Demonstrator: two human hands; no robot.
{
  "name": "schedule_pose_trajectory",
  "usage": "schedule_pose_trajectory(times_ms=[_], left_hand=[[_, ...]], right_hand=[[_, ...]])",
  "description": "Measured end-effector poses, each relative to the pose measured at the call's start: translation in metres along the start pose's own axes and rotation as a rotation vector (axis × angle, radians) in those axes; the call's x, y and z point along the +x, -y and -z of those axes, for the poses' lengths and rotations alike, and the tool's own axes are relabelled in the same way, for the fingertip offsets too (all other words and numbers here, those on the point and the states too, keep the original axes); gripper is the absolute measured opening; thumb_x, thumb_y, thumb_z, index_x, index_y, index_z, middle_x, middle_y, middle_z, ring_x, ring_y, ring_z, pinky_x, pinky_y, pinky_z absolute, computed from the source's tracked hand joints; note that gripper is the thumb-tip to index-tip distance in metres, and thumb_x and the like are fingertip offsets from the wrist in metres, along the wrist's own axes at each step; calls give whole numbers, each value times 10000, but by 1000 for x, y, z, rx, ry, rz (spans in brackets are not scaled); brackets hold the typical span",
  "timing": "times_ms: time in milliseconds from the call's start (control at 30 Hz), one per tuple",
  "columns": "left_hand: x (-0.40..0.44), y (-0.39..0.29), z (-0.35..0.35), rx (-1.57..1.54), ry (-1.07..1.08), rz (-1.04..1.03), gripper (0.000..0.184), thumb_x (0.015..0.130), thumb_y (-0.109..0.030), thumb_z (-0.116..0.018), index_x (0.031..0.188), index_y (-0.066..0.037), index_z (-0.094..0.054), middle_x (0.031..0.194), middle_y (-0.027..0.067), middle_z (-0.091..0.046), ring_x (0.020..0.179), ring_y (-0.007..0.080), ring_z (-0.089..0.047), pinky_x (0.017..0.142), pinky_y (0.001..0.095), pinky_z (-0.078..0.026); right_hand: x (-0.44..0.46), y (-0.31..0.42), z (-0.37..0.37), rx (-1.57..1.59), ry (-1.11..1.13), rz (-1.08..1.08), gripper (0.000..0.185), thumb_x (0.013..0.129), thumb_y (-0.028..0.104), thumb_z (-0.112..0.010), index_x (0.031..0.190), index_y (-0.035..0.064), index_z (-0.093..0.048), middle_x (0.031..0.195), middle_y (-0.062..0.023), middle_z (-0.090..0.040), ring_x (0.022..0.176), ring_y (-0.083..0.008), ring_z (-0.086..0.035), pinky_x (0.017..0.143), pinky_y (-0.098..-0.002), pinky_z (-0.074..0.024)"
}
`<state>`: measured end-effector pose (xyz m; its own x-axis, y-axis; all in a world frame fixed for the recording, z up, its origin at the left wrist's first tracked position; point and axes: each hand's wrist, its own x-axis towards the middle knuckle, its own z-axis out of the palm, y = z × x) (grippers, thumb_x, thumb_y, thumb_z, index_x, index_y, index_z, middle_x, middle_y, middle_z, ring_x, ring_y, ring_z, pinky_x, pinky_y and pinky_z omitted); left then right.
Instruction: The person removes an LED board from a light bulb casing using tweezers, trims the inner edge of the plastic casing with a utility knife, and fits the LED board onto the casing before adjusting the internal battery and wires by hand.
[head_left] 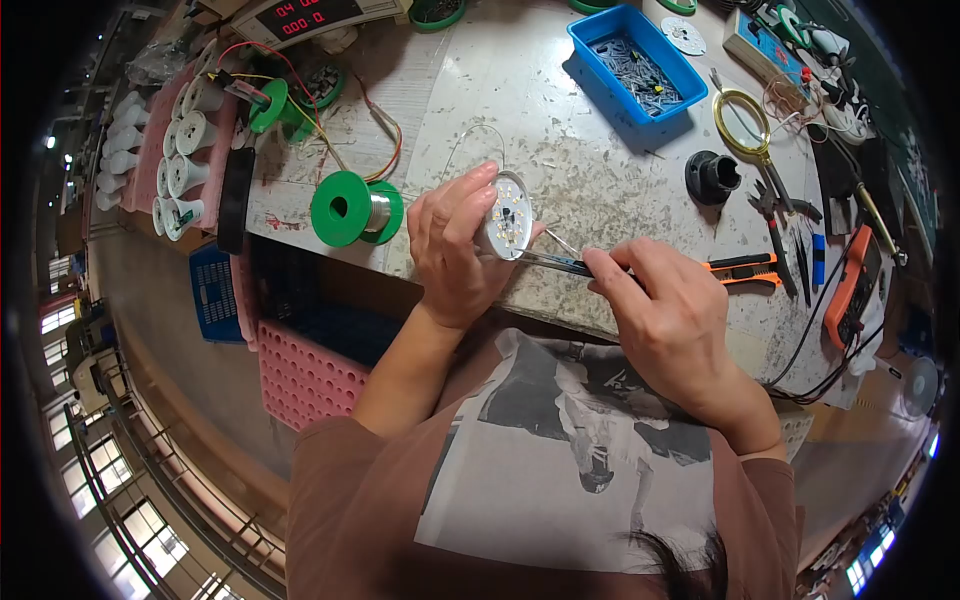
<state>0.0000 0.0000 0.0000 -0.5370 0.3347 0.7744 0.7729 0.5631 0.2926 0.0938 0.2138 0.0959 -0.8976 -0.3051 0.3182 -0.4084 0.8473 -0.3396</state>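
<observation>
My left hand is wrapped round a white LED bulb, its open face turned to the right. Inside the rim sits a round board with small yellowish LEDs and a dark part at its middle. My right hand grips metal tweezers, their prongs spread apart. One tip meets the lower rim of the bulb; the other lies off to its right. Left of my left hand stands a green spool of solder wire. Thin wire curves over the bench behind the bulb.
A blue tray of small grey parts stands at the back. Pliers, an orange cutter, a red multimeter and a black round fitting lie right. White bulb housings fill a pink rack left. A display stands behind.
</observation>
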Motion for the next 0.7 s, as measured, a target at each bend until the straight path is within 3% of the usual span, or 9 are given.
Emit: schedule_pose_trajectory(times_ms=[100,200,267,300,367,600,700], left_hand=[[-1,-3,-1,-7,1,10,700,786,-319,-938,1302,-127,-506,1329,109,-684,1153,275,-686,983,425,-464],[0,-2,0,-2,3,9,705,780,-315,-942,1300,-124,-506,1325,108,-685,1142,274,-688,980,424,-463],[0,-2,2,4,50,-27,876,678,-262,-1012,1332,-72,-462,1284,202,-674,1132,334,-673,1021,433,-492],[0,-1,1,4,51,-28,876,678,-262,-1012,1332,-72,-462,1284,202,-674,1132,334,-673,1021,433,-492],[-1,-1,-2,-8,-15,-8,693,789,-307,-937,1299,-129,-502,1322,109,-686,1129,270,-689,964,422,-467],[0,-1,-1,-2,-19,-33,686,795,-303,-931,1301,-137,-499,1314,105,-689,1121,274,-691,956,422,-472],[2,-1,3,0,31,-90,818,715,-277,-988,1323,-97,-470,1269,156,-683,1134,310,-669,994,422,-488]], right_hand=[[2,-1,3,-21,26,26,281,805,60,-681,1078,14,-728,873,-42,-591,783,-198,-632,615,-343,-495],[4,0,3,18,-27,-10,242,784,15,-778,1020,60,-755,836,-44,-643,717,-221,-654,599,-356,-505],[4,1,3,103,-37,-55,212,792,17,-781,996,66,-753,791,-41,-634,668,-226,-649,567,-367,-493],[3,1,2,103,-38,-56,212,792,17,-781,996,66,-753,791,-41,-634,668,-226,-649,567,-367,-493],[1,1,1,152,2,-119,155,787,56,-744,935,95,-720,754,-38,-578,644,-234,-640,546,-379,-485],[2,-7,-6,305,111,-234,43,854,101,-753,889,104,-730,768,-64,-659,660,-290,-680,560,-410,-505],[4,-18,-10,435,143,-300,74,894,150,-738,889,77,-749,780,-104,-703,700,-334,-695,614,-446,-527]])
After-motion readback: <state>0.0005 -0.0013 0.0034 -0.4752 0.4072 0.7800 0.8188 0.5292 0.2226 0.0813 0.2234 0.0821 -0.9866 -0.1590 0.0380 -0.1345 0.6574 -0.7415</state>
